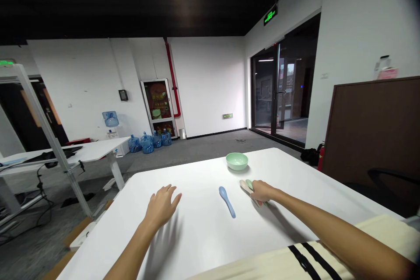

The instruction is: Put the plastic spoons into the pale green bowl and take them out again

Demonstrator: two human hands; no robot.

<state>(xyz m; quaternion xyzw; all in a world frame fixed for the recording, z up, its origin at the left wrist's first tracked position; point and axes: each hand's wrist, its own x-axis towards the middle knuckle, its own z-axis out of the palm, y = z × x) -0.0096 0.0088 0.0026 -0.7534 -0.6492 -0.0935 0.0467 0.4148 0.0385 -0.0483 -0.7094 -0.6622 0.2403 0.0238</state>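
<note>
My left hand [163,204] hovers above the left part of the white table [200,236], fingers apart, holding nothing. A blue spoon [227,202] lies between my two hands, its bowl end pointing away from me. To the right, my right hand [261,191] is closed on a light green spoon [249,184], whose bowl end sticks out past the fingers. Right beside it is a beige spoon [245,186], partly under the same hand; whether the fingers grip this one too is hidden. Behind the spoons stands a light green bowl [236,162], upright near the table's far edge.
A second white table [98,148] with cables and a metal post [49,127] is at the left. Several blue water bottles [147,142] stand on the floor by the wall. A brown cabinet [374,131] is at the right, near a dark chair [393,183].
</note>
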